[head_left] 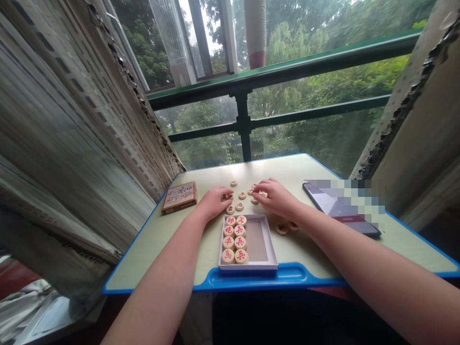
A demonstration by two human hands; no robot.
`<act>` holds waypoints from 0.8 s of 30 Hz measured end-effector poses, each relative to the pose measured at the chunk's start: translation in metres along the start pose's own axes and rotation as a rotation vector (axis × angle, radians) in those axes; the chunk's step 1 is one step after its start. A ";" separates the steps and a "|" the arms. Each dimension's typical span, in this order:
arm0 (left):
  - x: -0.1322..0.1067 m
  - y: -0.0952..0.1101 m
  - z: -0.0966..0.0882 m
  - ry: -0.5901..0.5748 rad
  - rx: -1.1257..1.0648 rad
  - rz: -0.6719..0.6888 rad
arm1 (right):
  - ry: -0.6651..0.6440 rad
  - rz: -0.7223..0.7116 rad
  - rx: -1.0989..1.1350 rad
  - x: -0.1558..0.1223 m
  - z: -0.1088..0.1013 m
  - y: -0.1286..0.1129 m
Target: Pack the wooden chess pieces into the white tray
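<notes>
1. Leftward: flat patterned box (179, 197) on the worktop (158, 254).
2. Left hand (214, 201): fingers and thumb curved about a piece; grip cannot be told.
3. White tray (259, 244), near edge: red-marked pieces (240, 242) fill two columns of four at its left; right part bare.
4. Beyond the tray: dark-marked pieces (242, 195), scattered.
5. Right hand (275, 196): fingers bent over dark-marked pieces; pinch cannot be told.
6. Far right: phone (334, 211), partly pixelated.
</notes>
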State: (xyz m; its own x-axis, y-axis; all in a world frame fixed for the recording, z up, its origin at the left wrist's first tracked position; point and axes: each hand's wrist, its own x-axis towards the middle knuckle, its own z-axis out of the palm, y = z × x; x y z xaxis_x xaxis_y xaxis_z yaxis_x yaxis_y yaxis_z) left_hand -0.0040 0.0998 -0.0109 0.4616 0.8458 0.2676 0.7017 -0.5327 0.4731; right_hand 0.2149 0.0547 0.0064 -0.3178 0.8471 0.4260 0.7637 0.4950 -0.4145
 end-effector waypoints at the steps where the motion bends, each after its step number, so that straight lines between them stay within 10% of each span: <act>1: 0.000 -0.001 0.001 -0.007 -0.006 0.012 | -0.006 -0.012 -0.003 0.000 0.001 0.000; 16: 0.003 0.003 0.000 0.032 0.138 0.041 | -0.039 -0.086 0.001 0.000 0.002 -0.001; 24: 0.002 0.034 0.011 0.296 -0.435 0.007 | 0.006 0.069 0.290 -0.003 0.002 -0.010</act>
State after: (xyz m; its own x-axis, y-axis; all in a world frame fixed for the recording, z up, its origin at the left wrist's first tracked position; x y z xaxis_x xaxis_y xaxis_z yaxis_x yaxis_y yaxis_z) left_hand 0.0268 0.0828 -0.0037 0.2482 0.8479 0.4685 0.3801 -0.5301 0.7580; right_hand 0.2067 0.0471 0.0075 -0.2672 0.8799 0.3930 0.5905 0.4717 -0.6548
